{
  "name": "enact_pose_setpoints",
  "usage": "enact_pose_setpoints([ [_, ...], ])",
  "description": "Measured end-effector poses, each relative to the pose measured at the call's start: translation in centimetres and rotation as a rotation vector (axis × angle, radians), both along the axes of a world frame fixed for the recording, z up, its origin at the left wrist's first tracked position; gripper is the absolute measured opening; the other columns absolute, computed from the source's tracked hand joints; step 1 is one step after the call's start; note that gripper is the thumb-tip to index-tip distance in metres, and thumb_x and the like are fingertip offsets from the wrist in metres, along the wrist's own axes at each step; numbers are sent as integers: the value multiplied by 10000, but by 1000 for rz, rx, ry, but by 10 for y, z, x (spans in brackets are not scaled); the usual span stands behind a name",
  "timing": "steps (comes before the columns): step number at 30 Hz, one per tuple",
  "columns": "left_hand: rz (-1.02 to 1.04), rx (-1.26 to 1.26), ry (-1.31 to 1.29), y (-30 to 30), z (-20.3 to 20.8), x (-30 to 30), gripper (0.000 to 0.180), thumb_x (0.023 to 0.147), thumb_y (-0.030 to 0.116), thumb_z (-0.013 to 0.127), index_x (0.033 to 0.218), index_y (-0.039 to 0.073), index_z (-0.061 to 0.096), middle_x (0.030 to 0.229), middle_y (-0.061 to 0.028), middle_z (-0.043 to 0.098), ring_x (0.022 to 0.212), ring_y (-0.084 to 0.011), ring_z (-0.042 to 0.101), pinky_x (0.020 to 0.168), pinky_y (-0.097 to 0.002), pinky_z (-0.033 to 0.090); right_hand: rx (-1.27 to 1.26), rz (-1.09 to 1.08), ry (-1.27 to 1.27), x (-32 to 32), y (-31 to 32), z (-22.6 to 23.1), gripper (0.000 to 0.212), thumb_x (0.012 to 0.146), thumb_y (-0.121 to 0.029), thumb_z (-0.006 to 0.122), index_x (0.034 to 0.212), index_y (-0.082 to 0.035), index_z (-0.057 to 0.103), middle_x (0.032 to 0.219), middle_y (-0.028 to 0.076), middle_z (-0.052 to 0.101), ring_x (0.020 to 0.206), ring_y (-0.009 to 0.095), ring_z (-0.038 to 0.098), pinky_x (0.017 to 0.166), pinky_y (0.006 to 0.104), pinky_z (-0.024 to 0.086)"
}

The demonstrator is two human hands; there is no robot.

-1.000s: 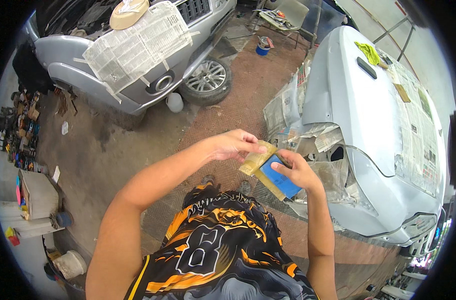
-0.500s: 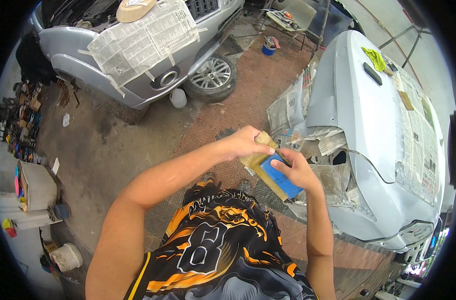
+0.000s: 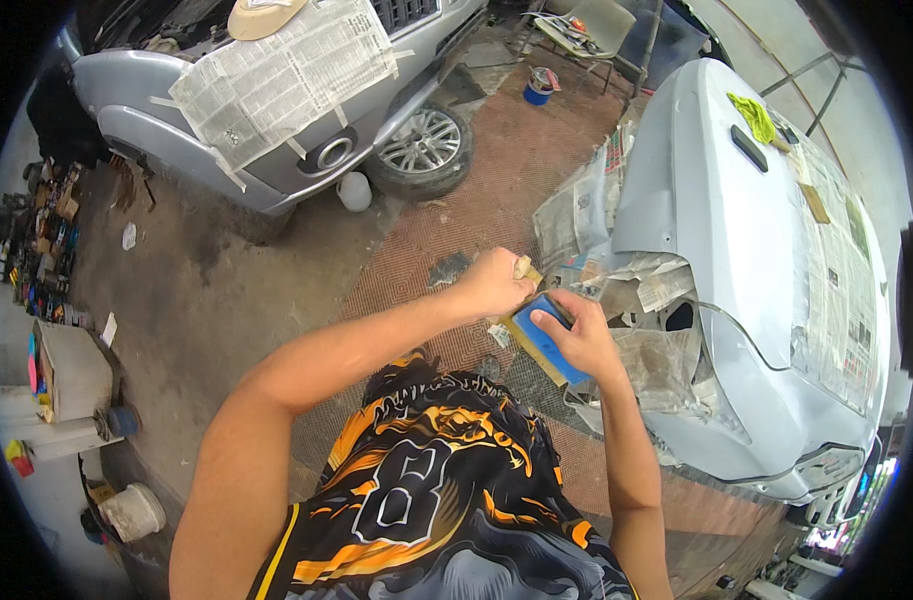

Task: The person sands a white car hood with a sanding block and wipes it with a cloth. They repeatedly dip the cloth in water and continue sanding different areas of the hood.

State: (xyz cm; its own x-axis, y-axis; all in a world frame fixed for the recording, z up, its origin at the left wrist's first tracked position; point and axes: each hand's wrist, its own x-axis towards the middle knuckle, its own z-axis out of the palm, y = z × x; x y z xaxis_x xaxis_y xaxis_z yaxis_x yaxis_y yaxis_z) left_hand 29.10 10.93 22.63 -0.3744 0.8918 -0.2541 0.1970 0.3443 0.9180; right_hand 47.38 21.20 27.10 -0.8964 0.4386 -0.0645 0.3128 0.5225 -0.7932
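My right hand (image 3: 587, 338) is closed on a blue sanding block (image 3: 554, 349), its thumb pressed on the flat top. Tan sandpaper (image 3: 535, 358) lies under the block and shows as a narrow strip along its left edge. My left hand (image 3: 492, 284) is closed round the sandpaper's far end, just beyond the block, and a crumpled bit sticks out between the fingers. Both hands are held in front of me above the patterned floor, near the torn newspaper on the light-coloured car body at my right. The underside of the block is hidden.
The light car body (image 3: 712, 230) bears masking newspaper (image 3: 832, 290), a green cloth (image 3: 752, 118) and a dark block (image 3: 749, 148). Ahead left stands a silver car (image 3: 157, 95) with taped newspaper; a loose wheel (image 3: 424, 150) lies beside it. A blue tub (image 3: 539, 92) is farther off.
The left hand has closed more tightly round the sandpaper's end, and less of the sheet shows beside the block. The block has shifted slightly left and nearer me with the right hand.
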Motion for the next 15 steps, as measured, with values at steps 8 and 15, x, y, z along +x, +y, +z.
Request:
enact_pose_setpoints([
  [8,-159,56,-148,-14,15,-22,224,884,173,805,1008,-11,768,865,-131,762,795,-193,715,760,-365,546,-108,28,-30,-6,7,-8,342,958,-242,753,1156,31,700,885,133,745,772,158,680,717,348,540],
  [15,-221,102,16,-18,20,-25,230,890,188,808,1000,-6,752,829,-137,745,778,-213,710,745,-382,538,-141,45,-72,-12,16,-12,347,949,-236,783,1152,34,703,926,117,735,822,140,656,761,343,535],
])
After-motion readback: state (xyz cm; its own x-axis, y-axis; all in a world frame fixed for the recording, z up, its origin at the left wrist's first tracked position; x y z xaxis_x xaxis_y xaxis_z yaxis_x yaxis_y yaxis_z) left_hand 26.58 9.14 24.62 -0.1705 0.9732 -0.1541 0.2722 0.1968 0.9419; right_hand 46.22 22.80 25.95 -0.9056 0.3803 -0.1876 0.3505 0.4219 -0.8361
